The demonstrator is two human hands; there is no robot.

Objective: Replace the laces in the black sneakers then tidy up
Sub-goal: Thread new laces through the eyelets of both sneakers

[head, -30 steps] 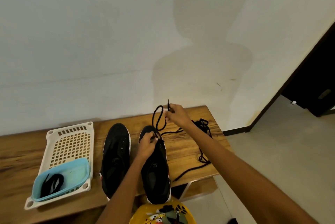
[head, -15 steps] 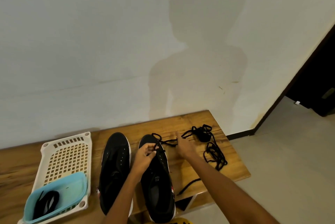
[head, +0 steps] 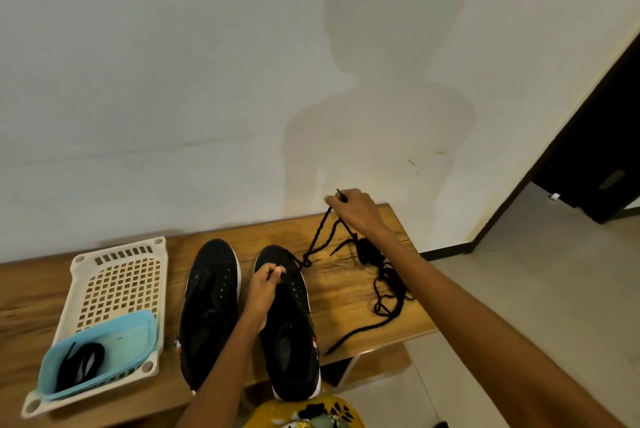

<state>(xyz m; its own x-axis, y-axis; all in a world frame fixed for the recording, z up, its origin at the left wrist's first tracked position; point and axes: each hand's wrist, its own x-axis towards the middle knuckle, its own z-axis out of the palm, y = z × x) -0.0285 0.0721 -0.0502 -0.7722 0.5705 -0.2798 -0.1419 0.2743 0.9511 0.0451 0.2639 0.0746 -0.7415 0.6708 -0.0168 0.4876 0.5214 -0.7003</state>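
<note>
Two black sneakers stand side by side on the wooden bench (head: 346, 285), toes toward the wall. The left sneaker (head: 209, 303) has bare eyelets. My left hand (head: 265, 285) pinches the lace at the toe end of the right sneaker (head: 294, 330). My right hand (head: 356, 211) is raised above the bench and pinches the tip of a black lace (head: 320, 237), which runs taut down to the right shoe's front eyelets. The remainder of that lace lies in a loose tangle (head: 388, 285) on the bench under my right forearm.
A white perforated tray (head: 117, 275) lies at the bench's left end. A light blue tub (head: 138, 330) sits in it and holds a coiled black lace (head: 81, 360). A white wall rises behind. Grey floor and a dark doorway (head: 602, 150) lie to the right.
My right hand has risen from the bench surface, pulling the lace tip up and drawing the lace taut. My left hand stays at the right shoe's toe.
</note>
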